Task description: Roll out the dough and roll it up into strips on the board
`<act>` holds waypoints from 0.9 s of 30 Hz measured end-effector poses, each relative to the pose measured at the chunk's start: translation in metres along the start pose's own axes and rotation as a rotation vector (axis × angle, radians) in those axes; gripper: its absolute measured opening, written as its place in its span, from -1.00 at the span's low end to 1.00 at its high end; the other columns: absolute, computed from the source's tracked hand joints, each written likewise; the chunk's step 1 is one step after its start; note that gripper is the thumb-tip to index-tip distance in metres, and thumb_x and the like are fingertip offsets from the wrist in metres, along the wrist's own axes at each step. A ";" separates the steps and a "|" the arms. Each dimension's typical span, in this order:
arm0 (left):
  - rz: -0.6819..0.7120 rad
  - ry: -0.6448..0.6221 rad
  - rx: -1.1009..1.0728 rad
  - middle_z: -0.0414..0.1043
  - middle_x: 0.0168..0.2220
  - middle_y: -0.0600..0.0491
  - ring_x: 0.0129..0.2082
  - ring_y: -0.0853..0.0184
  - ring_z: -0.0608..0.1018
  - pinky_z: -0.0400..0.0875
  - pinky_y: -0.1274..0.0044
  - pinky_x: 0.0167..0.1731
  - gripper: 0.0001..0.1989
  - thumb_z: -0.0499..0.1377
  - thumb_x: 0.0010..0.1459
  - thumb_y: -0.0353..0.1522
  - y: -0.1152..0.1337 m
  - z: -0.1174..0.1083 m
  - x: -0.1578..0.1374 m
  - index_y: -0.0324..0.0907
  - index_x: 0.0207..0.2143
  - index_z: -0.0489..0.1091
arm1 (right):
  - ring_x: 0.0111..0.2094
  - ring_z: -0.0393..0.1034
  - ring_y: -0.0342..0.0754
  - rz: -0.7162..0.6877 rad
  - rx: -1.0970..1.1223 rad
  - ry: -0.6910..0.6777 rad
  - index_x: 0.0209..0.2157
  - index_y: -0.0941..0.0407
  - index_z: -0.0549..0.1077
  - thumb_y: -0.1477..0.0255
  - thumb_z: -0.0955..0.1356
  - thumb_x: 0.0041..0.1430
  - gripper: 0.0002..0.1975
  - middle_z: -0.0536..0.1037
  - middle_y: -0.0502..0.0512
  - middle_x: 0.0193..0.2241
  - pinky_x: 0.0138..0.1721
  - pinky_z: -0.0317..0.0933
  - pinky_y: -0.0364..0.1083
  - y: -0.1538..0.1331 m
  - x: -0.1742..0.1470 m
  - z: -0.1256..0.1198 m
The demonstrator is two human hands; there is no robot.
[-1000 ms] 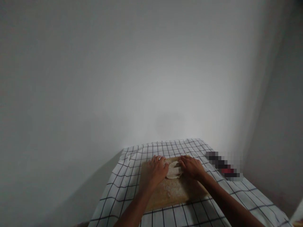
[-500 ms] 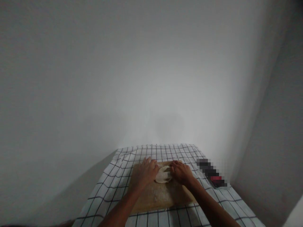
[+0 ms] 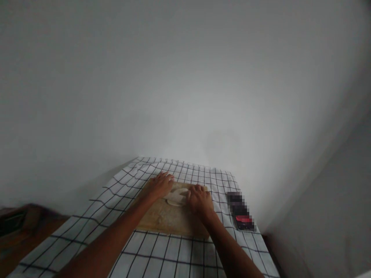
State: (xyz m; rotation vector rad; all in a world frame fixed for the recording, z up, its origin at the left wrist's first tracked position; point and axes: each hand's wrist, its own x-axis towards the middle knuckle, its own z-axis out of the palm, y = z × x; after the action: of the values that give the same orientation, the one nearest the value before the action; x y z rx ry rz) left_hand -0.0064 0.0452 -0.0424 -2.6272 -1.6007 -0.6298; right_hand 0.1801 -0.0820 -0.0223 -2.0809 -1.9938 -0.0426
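On a floured wooden board [image 3: 166,220] lies a round, flattened sheet of pale dough [image 3: 172,202]. A pale bar, by its look a rolling pin [image 3: 178,197], crosses the dough between my hands. My left hand [image 3: 162,184] is over the left end of the rolling pin, its fingers reaching forward across it. Over the right end, my right hand [image 3: 199,197] has its fingers bent around the pin. Both hands hide the ends of the pin, and the dough's right edge is partly covered by my right hand.
A white cloth with a dark grid [image 3: 162,255] covers the table. At its right edge lies a dark, pixelated object with a red patch [image 3: 242,212]. A pale wall [image 3: 185,96] stands behind, and a dark brown item [image 3: 20,224] shows at lower left.
The camera view has turned, so the board and table appear farther left and higher. Both hands are still at the rolling pin, whose bar shows across the dough.
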 end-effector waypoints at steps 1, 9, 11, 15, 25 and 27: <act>-0.028 -0.011 0.006 0.52 0.19 -0.13 0.28 0.03 0.44 0.34 0.23 0.24 -0.67 0.07 0.39 -0.32 0.000 0.000 -0.002 -0.08 0.06 0.56 | 0.12 0.41 0.20 0.003 0.003 0.002 0.03 0.10 0.52 0.30 0.15 0.50 -0.63 0.55 0.28 0.07 0.04 0.30 0.12 0.000 -0.001 0.000; 0.047 0.001 0.077 0.55 0.14 -0.07 0.20 0.16 0.47 0.29 0.30 0.23 -0.68 0.02 0.42 -0.36 0.020 -0.026 -0.013 -0.13 0.04 0.54 | 0.15 0.40 0.16 -0.020 0.045 0.000 0.11 0.11 0.48 0.24 0.11 0.54 -0.58 0.55 0.27 0.11 0.12 0.23 0.14 0.004 -0.005 0.000; 0.136 0.060 0.093 0.56 0.10 -0.07 0.17 0.17 0.49 0.27 0.31 0.23 -0.68 0.01 0.44 -0.34 0.029 -0.032 -0.017 -0.12 0.01 0.54 | 0.13 0.41 0.17 -0.003 0.021 0.043 0.08 0.11 0.49 0.23 0.12 0.55 -0.57 0.55 0.28 0.09 0.13 0.23 0.17 0.003 -0.010 0.003; 0.187 0.093 0.030 0.57 0.06 -0.05 0.11 0.20 0.53 0.30 0.37 0.19 -0.67 -0.01 0.45 -0.32 0.038 -0.031 -0.035 -0.09 0.04 0.53 | 0.07 0.45 0.14 0.057 -0.041 0.157 -0.04 0.13 0.53 0.28 0.10 0.56 -0.57 0.58 0.30 0.02 0.09 0.25 0.09 -0.005 -0.024 0.012; 0.193 -0.264 -0.341 0.65 0.02 0.03 0.01 0.25 0.63 0.46 0.51 0.00 -0.65 0.07 0.32 -0.38 0.020 -0.042 -0.029 -0.08 0.02 0.58 | -0.13 0.62 0.14 0.028 -0.155 0.020 -0.16 0.12 0.64 0.24 0.04 0.56 -0.41 0.69 0.29 -0.15 -0.10 0.33 0.02 -0.013 -0.012 -0.021; 0.242 -0.386 -0.301 0.67 -0.02 0.04 -0.02 0.20 0.64 0.48 0.48 -0.04 -0.69 0.13 0.28 -0.35 0.023 -0.045 -0.015 -0.06 -0.02 0.61 | -0.13 0.62 0.14 0.022 -0.170 -0.006 -0.19 0.10 0.65 0.22 0.03 0.56 -0.38 0.69 0.30 -0.16 -0.10 0.33 0.03 -0.011 -0.012 -0.022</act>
State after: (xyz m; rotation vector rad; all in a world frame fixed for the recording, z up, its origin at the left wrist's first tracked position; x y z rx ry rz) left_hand -0.0076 0.0118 -0.0010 -3.2653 -1.3032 -0.3953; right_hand 0.1720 -0.0975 -0.0020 -2.2066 -2.0349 -0.2089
